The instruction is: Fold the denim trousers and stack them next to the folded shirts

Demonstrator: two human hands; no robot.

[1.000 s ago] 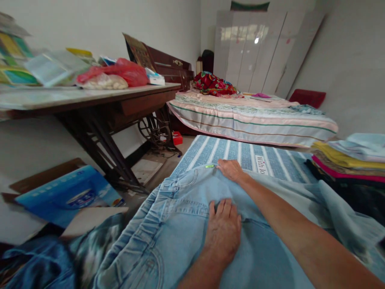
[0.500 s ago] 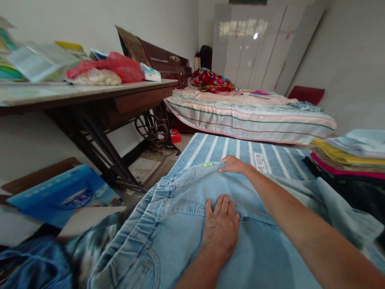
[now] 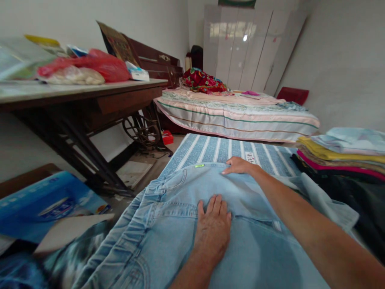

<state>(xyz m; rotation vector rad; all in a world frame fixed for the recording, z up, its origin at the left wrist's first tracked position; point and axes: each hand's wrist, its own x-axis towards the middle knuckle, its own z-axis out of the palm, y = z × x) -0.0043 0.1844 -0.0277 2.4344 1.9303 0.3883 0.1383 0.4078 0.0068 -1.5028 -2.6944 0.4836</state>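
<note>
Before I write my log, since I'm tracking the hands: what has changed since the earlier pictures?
The right hand has slid rightward along the jeans' far edge, away from the green tag. The view has swung slightly right. The left hand stays flat on the jeans.

From here I see a bare left hand toward six o'clock, faintly creased across its back, with rounded fingertips, joined to a bare left forearm. Toward four o'clock I have a bare right hand and a long, tapering, uncovered right forearm.
</note>
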